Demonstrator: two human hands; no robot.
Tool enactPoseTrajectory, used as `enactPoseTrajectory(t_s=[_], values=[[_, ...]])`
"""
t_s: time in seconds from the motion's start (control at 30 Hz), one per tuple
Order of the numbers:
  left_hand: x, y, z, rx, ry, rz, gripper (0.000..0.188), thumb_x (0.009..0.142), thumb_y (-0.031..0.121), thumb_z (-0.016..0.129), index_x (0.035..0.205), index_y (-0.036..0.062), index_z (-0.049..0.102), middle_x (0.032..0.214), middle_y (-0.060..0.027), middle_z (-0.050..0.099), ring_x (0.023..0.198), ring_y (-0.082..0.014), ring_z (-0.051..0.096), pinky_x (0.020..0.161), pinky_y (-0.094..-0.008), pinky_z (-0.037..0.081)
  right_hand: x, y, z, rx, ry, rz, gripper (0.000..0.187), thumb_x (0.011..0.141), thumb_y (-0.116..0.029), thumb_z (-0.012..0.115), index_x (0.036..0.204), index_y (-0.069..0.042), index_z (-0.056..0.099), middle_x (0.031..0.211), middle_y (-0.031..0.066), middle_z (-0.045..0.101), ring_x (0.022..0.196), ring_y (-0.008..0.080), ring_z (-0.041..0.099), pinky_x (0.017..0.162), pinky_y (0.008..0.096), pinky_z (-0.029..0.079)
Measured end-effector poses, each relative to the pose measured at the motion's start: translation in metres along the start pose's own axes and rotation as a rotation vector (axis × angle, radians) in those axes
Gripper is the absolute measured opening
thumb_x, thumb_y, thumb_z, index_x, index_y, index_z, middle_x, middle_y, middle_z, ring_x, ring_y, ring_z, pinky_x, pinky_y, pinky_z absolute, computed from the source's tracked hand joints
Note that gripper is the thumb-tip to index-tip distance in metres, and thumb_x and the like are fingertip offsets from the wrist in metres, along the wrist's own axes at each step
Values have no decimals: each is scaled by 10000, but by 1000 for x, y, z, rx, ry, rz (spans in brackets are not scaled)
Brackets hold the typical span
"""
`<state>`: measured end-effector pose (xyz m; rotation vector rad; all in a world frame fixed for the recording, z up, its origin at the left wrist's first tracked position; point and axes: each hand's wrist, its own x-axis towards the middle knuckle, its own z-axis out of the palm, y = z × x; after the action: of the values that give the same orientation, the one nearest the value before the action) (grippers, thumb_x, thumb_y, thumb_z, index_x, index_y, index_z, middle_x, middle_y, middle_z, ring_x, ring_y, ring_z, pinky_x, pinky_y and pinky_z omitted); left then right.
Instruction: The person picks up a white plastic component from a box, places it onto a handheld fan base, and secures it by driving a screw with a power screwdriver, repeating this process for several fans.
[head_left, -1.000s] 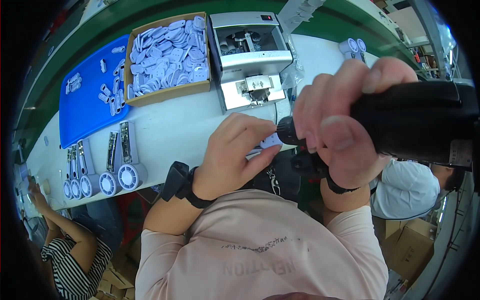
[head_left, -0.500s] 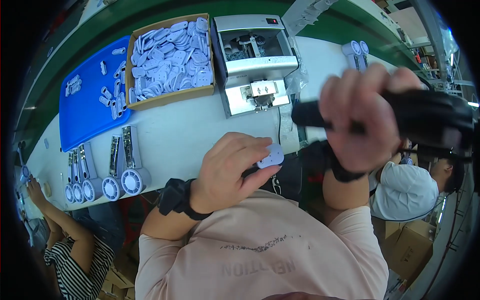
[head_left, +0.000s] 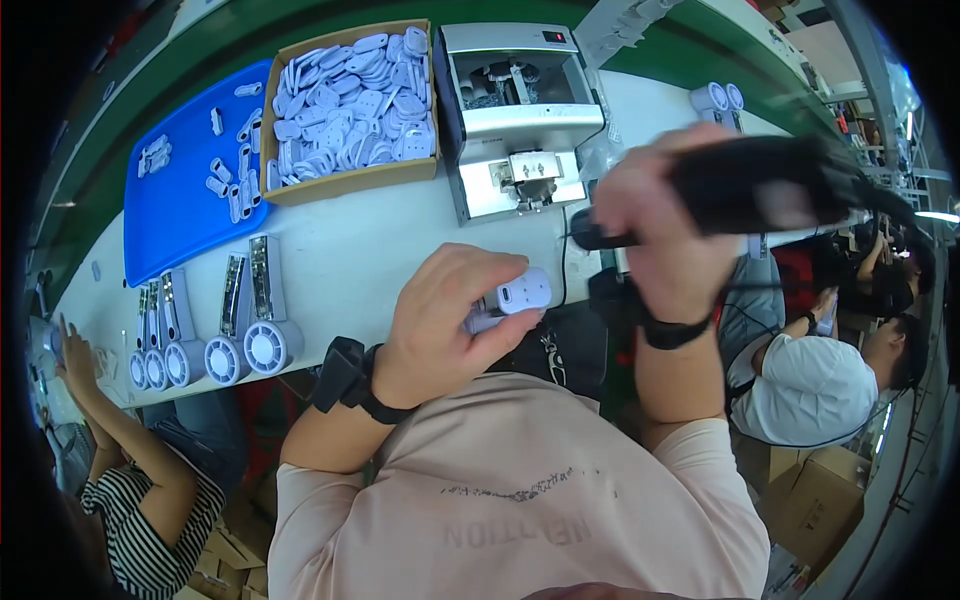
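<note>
At the middle of the frame, near the table's [head_left: 350, 265] lower edge, pinches a pale part [head_left: 527, 289] in the left hand [head_left: 436, 315], thumb on one side and bent fingers on the other. Right of centre, grasps a black driver [head_left: 745, 180] in the right hand [head_left: 665, 220], wrapped round the nose end; too blurred to tell how tightly.

Judging by the part's smooth shell, should handle as hard plastic: light, stiff, a little slippery, hardly likely to bend, perhaps easily scratched. Compare with the pale pieces [head_left: 355, 110] heaped in the box [head_left: 350, 188] at upper left. Best taken by opposite side edges, as in the present pinch, leaving the dotted face and the small dark slot uncovered. With the driver, expect more heft, probably mostly in the thick body; best gripped around that, close to the nose for balance.

Turns the part's dotted face up toward the camera, rounded end to the right of the frame, slot toward the palm at left. As far as visible, slants the long axis slightly upward from left to right. Shows more pale plastic deeper in the grip; cannot tell whether of one piece. Points the driver's nose leftward, body lying nearly level across the right of the frame.
</note>
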<state>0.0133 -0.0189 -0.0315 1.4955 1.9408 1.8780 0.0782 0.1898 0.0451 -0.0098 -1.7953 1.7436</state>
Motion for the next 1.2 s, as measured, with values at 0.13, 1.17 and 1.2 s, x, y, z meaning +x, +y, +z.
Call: enactPoseTrajectory(t_s=[0.13,1.17,1.2], values=[[3,1,0,-3,-14,24,452,790,40,880,1181,34,654,1117,-167,759,948,-331,720,832,-399,562,18,-26,13,58,-47,-205,339,901,78,708,1160,-34,519,789,74,628,644,182,618,603,313,523],[-3,5,8,12,65,62,466,764,72,890,1181,72,682,1101,-105,745,915,-325,691,785,-406,549,29,23,32,-133,126,51,251,894,11,769,1069,-12,591,776,44,656,619,155,647,592,301,522],[-3,4,8,7,63,64,472,764,72,891,1186,73,680,1105,-105,745,917,-325,691,786,-404,550,29,24,32,-132,125,54,251,894,11,769,1069,-12,591,776,44,656,619,155,647,592,301,522]])
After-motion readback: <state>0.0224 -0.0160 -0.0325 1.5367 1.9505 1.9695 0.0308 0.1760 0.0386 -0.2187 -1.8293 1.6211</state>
